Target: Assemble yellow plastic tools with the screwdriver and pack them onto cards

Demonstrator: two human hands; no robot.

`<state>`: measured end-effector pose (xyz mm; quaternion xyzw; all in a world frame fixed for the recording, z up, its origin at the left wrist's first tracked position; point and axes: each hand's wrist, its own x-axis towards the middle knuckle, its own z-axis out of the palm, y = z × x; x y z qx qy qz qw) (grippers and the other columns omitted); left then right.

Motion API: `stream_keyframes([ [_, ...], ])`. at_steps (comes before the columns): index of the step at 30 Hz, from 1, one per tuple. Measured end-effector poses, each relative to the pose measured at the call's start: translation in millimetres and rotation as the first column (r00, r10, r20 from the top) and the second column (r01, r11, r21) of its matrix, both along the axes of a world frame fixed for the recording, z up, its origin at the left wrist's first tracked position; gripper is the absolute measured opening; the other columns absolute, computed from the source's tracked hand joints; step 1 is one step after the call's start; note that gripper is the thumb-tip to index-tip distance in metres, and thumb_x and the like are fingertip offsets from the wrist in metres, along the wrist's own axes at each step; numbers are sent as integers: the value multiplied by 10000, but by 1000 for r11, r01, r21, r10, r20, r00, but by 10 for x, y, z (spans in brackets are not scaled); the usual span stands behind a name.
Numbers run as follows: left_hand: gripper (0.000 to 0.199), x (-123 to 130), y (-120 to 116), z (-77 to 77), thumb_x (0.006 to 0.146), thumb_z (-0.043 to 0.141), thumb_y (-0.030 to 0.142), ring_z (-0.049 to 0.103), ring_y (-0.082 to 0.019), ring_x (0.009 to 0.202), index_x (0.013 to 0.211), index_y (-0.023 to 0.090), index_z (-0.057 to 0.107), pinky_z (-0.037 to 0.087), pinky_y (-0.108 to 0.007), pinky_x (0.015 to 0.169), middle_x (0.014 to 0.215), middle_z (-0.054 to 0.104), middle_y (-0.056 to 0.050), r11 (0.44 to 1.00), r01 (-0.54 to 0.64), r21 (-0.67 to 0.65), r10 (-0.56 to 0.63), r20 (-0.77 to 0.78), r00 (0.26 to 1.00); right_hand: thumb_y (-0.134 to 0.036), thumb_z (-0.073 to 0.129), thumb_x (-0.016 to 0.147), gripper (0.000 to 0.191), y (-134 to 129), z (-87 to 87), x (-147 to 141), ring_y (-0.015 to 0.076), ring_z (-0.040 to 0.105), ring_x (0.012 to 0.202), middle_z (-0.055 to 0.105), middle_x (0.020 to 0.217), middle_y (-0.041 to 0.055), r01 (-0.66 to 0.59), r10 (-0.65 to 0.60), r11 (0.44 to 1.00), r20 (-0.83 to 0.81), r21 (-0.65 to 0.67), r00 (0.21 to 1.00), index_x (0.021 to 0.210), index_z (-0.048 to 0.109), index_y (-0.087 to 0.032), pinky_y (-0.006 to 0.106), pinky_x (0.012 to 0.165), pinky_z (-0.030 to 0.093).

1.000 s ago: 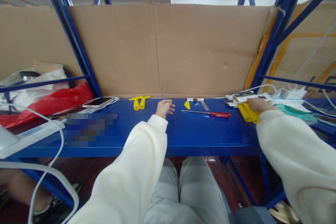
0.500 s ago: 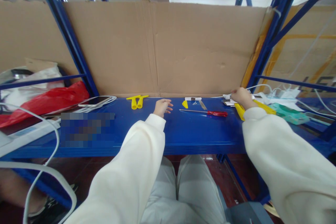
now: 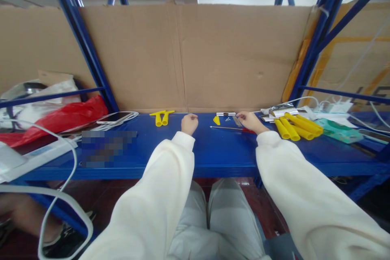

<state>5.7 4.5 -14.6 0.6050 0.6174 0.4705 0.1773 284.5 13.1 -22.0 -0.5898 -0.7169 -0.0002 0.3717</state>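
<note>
cardboard sheeting backs a blue surface. from the left: two yellow t-shaped pieces lie side by side near the back edge, apparently paired as like parts. left hand: fingers curled inward; whether its grip is closed on anything cannot be told. between the hands, a small yellow piece, pale bits and a screwdriver lie close together — probably grouped for easy reach. right hand: fingertips at a narrow strip, perhaps touching; its grip is likewise unclear. far right, yellow tubes lie bunched — presumably against rolling.
</note>
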Motion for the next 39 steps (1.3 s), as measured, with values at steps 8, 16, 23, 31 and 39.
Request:
stream_keyframes([
  [8, 463, -210, -38, 71, 803, 576, 175, 450, -392, 1355, 1262, 147, 631, 418, -540, 1037, 1374, 572, -221, 929, -368, -32, 354, -204, 913, -96, 558, 816, 278, -74, 18, 69, 196, 730, 930, 786, 1008, 80, 55, -52, 995, 39, -79, 998, 986, 771, -149, 276, 905, 537],
  [16, 600, -615, 97, -46, 706, 674, 249, 294, -406, 1457, 1303, 257, 611, 305, -593, 1107, 1519, 429, -186, 874, -455, -170, 404, -268, 875, -110, 556, 816, 269, -57, 10, 65, 199, 732, 868, 790, 958, 84, 37, -32, 993, 44, -112, 999, 956, 783, -142, 273, 868, 543],
  [23, 499, -602, 70, -49, 751, 613, 228, 369, -399, 1411, 1248, 255, 653, 294, -601, 1104, 1410, 540, -176, 888, -437, -145, 363, -362, 859, -99, 559, 811, 272, -66, 14, 54, 199, 733, 896, 789, 975, 83, 38, -33, 993, 47, -111, 998, 954, 786, -145, 268, 882, 537],
  [31, 364, -546, 49, 5, 803, 577, 194, 561, -368, 1251, 1129, 208, 739, 348, -530, 1080, 1306, 612, -180, 915, -382, -132, 308, -385, 870, -102, 566, 808, 256, -50, 7, 63, 201, 733, 879, 790, 968, 86, 44, -38, 992, 45, -119, 998, 941, 781, -144, 268, 860, 544],
  [39, 325, -473, 16, 50, 790, 568, 153, 612, -350, 1189, 1044, 142, 770, 370, -495, 1062, 1233, 702, -166, 932, -330, -148, 250, -395, 884, -109, 561, 798, 259, -26, -15, 89, 195, 733, 849, 791, 940, 73, 33, -30, 993, 26, -111, 999, 930, 781, -148, 259, 825, 553],
])
